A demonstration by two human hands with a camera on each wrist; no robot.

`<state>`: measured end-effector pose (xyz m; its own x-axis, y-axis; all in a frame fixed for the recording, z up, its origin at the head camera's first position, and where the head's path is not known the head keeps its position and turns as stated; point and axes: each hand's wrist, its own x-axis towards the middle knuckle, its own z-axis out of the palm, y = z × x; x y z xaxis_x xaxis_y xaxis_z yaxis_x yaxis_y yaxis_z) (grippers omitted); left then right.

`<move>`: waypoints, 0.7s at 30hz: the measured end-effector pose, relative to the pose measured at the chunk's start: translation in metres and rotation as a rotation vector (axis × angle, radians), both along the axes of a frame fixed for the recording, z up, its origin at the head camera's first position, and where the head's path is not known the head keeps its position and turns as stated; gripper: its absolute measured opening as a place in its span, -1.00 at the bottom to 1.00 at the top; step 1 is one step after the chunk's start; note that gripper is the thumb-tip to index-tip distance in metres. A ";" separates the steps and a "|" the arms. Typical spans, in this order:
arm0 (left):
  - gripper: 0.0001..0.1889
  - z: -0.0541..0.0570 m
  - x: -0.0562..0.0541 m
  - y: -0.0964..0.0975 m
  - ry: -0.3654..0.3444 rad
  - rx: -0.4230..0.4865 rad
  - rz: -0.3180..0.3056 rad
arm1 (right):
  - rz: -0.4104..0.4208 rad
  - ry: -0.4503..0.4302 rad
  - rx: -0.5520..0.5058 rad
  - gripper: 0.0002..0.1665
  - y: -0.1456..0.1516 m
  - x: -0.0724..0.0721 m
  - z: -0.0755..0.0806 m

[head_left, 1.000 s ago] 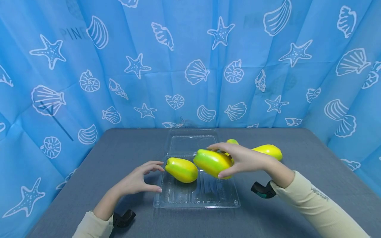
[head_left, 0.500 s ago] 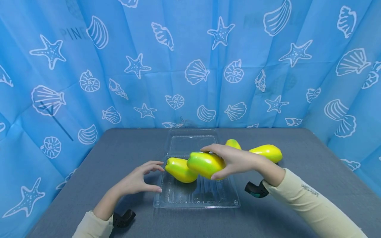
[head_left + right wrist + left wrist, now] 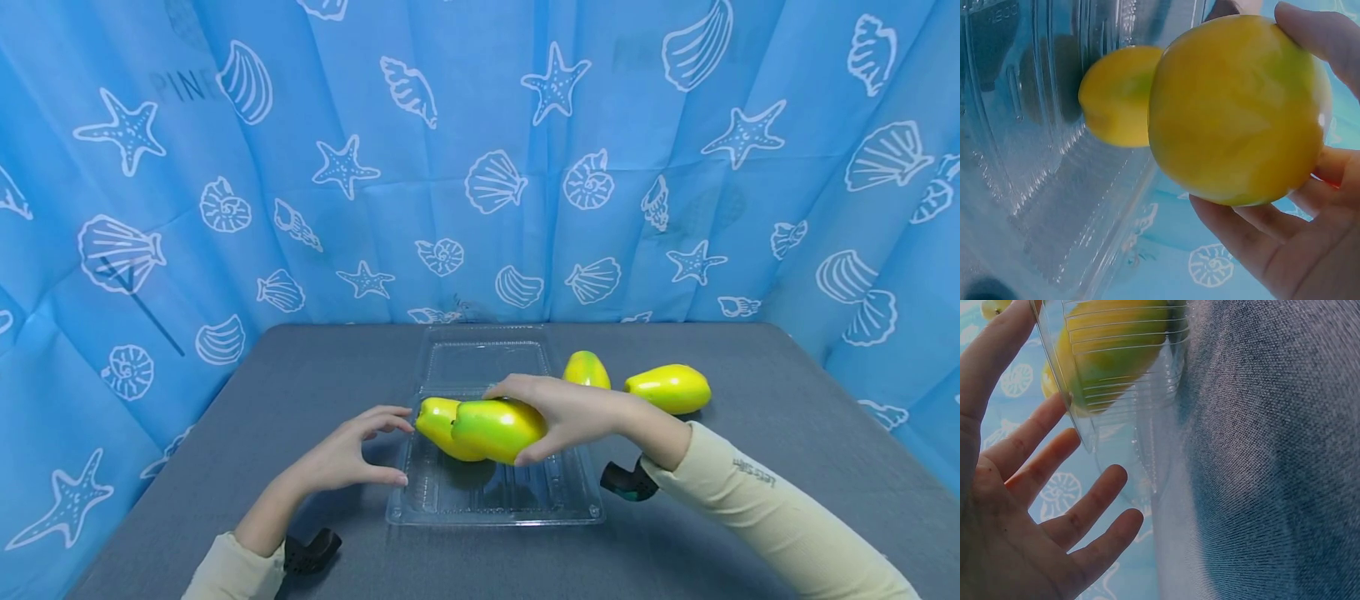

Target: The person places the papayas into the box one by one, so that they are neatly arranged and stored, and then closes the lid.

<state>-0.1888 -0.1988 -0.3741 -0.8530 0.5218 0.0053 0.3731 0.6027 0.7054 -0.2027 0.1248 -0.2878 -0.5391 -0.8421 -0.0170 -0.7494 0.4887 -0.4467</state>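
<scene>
My right hand (image 3: pixel 570 411) grips a yellow-green papaya (image 3: pixel 495 429), thumb on the near side and fingers over the far side. This fruit hangs over a clear plastic clamshell box (image 3: pixel 525 504), whose lid is folded back. Another papaya (image 3: pixel 435 417) lies in the box at its left, partly hidden behind the held one; the right wrist view shows that lying papaya (image 3: pixel 1116 97) beyond the held papaya (image 3: pixel 1235 112). At the box's left edge my left hand (image 3: pixel 341 450) rests with fingers spread, and in the left wrist view its fingertips (image 3: pixel 1063 406) are at the box's clear wall (image 3: pixel 1129 362).
Two more papayas lie on the grey table right of the box: one (image 3: pixel 587 369) just behind my right hand, the other (image 3: pixel 670 388) farther right. The clear lid (image 3: pixel 486 362) lies flat toward the back. A blue shell-print curtain (image 3: pixel 480 167) stands behind the table.
My right hand has carried its papaya leftward and slightly down, so it now overlaps the papaya in the box. The left hand stays in place.
</scene>
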 end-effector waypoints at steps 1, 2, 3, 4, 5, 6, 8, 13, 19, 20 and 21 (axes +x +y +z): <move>-0.43 0.000 0.000 0.000 0.001 -0.001 0.001 | 0.006 0.005 0.002 -0.12 -0.002 0.000 0.000; -0.43 0.000 0.000 0.000 0.000 0.000 0.002 | 0.010 0.008 0.004 -0.12 -0.003 -0.001 -0.001; -0.43 0.000 0.000 0.000 -0.001 0.000 0.002 | 0.014 0.010 0.005 -0.13 -0.004 -0.001 -0.001; -0.43 0.000 0.000 0.000 -0.002 -0.001 0.003 | 0.018 0.011 0.005 -0.12 -0.006 -0.001 -0.001; -0.43 0.000 0.000 0.000 -0.002 0.000 0.003 | 0.020 0.010 0.007 -0.12 -0.007 0.000 -0.001; -0.43 0.000 0.000 0.000 -0.003 0.000 0.002 | 0.022 0.005 0.008 -0.12 -0.008 0.000 -0.001; -0.43 -0.001 0.000 0.000 -0.006 0.000 0.002 | 0.028 -0.001 0.009 -0.11 -0.011 0.000 -0.002; -0.45 -0.001 -0.001 0.000 -0.017 0.001 0.000 | 0.047 -0.007 0.009 -0.11 -0.016 0.000 -0.004; -0.46 -0.001 -0.001 -0.001 -0.019 0.006 -0.003 | 0.059 -0.004 0.029 -0.13 -0.024 -0.001 -0.007; -0.46 -0.001 -0.001 -0.001 -0.018 0.006 -0.002 | 0.061 -0.006 0.032 -0.13 -0.025 -0.001 -0.007; -0.47 -0.001 -0.001 -0.001 -0.017 0.005 -0.001 | 0.064 -0.013 0.033 -0.13 -0.027 -0.001 -0.007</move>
